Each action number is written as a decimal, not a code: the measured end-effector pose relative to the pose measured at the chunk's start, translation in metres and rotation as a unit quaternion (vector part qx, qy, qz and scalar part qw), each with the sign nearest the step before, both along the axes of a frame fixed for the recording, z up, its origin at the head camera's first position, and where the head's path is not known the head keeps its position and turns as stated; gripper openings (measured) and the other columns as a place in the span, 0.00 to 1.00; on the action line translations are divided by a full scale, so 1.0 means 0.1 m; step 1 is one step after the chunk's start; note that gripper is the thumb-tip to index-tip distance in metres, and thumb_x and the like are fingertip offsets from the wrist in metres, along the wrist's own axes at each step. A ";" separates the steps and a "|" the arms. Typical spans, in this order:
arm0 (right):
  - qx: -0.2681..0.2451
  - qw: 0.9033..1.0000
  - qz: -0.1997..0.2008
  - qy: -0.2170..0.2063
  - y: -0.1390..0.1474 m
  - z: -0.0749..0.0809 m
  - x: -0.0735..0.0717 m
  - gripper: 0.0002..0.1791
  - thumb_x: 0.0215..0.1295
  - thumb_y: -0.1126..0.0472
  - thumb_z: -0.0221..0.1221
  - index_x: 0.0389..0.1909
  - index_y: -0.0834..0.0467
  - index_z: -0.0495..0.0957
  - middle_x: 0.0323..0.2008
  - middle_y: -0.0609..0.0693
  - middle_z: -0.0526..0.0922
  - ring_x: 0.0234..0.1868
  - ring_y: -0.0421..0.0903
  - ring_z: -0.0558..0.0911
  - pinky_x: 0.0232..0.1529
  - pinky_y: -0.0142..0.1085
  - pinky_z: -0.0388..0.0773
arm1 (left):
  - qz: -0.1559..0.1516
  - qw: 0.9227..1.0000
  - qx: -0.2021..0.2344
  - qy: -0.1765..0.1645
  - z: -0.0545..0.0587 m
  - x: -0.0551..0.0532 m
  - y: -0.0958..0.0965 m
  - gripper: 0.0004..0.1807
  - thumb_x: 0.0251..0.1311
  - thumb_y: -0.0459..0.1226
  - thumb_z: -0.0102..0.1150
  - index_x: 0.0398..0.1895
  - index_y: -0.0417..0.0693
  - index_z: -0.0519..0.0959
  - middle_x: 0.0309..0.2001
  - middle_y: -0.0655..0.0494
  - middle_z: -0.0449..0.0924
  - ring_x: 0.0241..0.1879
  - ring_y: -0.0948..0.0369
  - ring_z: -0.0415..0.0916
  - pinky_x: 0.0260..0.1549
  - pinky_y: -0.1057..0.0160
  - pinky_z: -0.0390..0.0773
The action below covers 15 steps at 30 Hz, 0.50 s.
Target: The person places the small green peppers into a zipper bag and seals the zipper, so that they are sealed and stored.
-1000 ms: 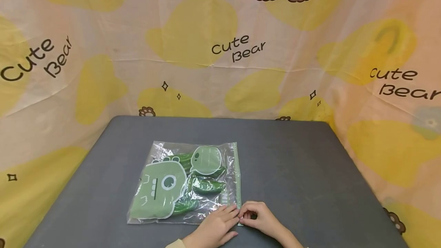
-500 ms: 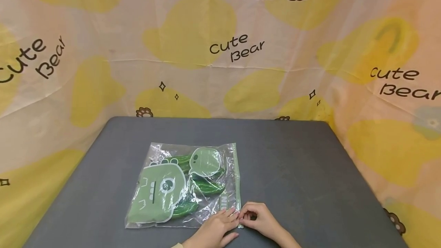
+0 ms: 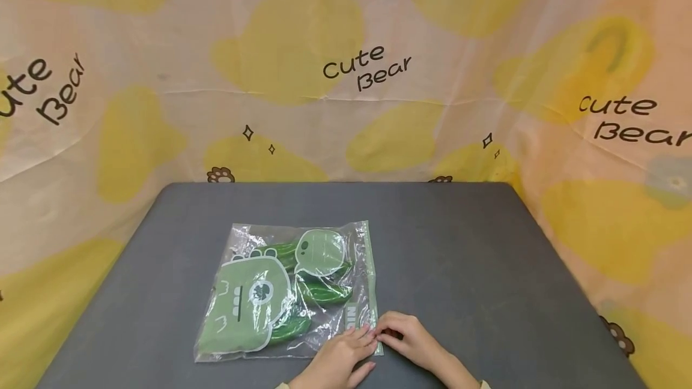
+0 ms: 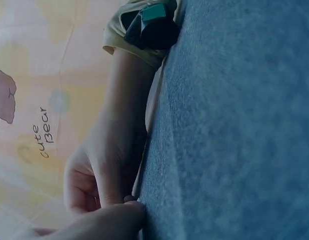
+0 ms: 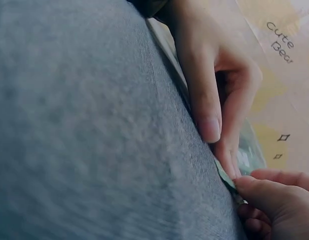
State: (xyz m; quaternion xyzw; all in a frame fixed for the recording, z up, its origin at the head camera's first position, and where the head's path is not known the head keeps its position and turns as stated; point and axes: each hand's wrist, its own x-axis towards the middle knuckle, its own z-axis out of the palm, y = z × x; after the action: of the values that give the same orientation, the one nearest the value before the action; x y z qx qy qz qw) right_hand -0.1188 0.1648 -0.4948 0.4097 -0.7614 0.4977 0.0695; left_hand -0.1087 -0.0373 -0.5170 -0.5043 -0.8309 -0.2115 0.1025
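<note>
A clear plastic bag [image 3: 243,281] with a green cartoon print lies flat on the grey table. Inside it show several long, glossy green pieces [image 3: 327,294] that look like cucumbers. My left hand [image 3: 336,358] rests on the bag's near right corner with fingers extended. Beside it, my right hand [image 3: 415,342] pinches the green strip [image 3: 370,269] along the bag's right edge between thumb and forefinger. In the right wrist view, that green edge [image 5: 224,175] runs from under the left fingers into the right hand's pinch [image 5: 279,205]. The left wrist view shows the hands close together, the bag hidden.
The grey table [image 3: 476,257] extends beyond the bag to the back and right. A patterned cloth [image 3: 303,65] with "Cute Bear" lettering stands around the table's back and sides. A dark device [image 4: 157,30] sits on the right wrist.
The head view has shifted slightly, so the bag appears a little further left. My right fingertips have slid slightly up along the bag's edge; the left hand keeps its place on the corner.
</note>
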 end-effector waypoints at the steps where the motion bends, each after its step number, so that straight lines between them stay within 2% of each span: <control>1: 0.001 1.000 -0.006 0.007 0.00 0.00 -0.02 0.07 0.53 0.75 0.59 0.32 0.63 0.75 0.27 0.54 0.78 0.22 0.42 0.73 0.24 0.21 0.71 | -0.001 1.000 0.001 0.002 0.00 -0.01 0.00 0.16 0.59 0.43 0.55 0.45 0.42 0.79 0.49 0.50 0.75 0.53 0.58 0.68 0.49 0.60 0.70; 2: 0.002 1.000 -0.014 0.013 0.00 0.00 -0.04 0.07 0.53 0.75 0.59 0.31 0.63 0.75 0.27 0.54 0.78 0.22 0.42 0.72 0.23 0.21 0.71 | -0.003 1.000 0.002 0.005 0.00 -0.01 0.00 0.16 0.58 0.43 0.55 0.45 0.43 0.79 0.49 0.51 0.75 0.53 0.59 0.68 0.49 0.60 0.70; 5: 0.006 0.999 -0.036 -0.003 -0.02 0.02 -0.09 0.03 0.54 0.73 0.59 0.30 0.64 0.75 0.27 0.54 0.78 0.22 0.43 0.72 0.22 0.22 0.70 | -0.010 1.000 0.003 0.003 0.01 -0.02 0.00 0.16 0.58 0.43 0.55 0.45 0.42 0.79 0.49 0.51 0.75 0.53 0.59 0.68 0.49 0.60 0.71; 9: 0.015 0.999 -0.045 -0.011 -0.04 0.04 -0.16 0.04 0.52 0.75 0.59 0.29 0.65 0.75 0.27 0.55 0.78 0.21 0.44 0.72 0.22 0.22 0.70 | -0.014 1.000 0.005 -0.019 0.01 -0.03 -0.01 0.16 0.59 0.43 0.55 0.45 0.42 0.79 0.50 0.50 0.75 0.54 0.59 0.68 0.48 0.60 0.71; 12: 0.020 0.999 -0.038 0.016 -0.03 0.00 -0.24 0.10 0.48 0.79 0.60 0.30 0.64 0.74 0.27 0.55 0.77 0.22 0.44 0.72 0.23 0.22 0.69 | -0.012 0.999 0.011 -0.039 0.01 -0.03 -0.01 0.17 0.59 0.43 0.55 0.46 0.42 0.79 0.50 0.50 0.75 0.54 0.59 0.67 0.48 0.60 0.71; 15: 0.024 0.998 -0.040 0.041 -0.01 -0.13 -0.36 0.13 0.46 0.80 0.60 0.30 0.62 0.74 0.27 0.53 0.76 0.22 0.41 0.71 0.24 0.19 0.67 | -0.012 0.998 0.020 -0.056 0.00 -0.03 0.00 0.17 0.58 0.42 0.56 0.46 0.42 0.79 0.50 0.50 0.75 0.54 0.59 0.68 0.48 0.60 0.72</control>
State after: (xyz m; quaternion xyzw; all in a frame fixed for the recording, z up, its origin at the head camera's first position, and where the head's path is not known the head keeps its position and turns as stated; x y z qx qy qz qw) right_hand -0.1550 0.1635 -0.5074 0.4004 -0.7855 0.4589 0.1101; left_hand -0.1118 -0.0376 -0.5167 -0.4998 -0.8248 -0.2570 0.0629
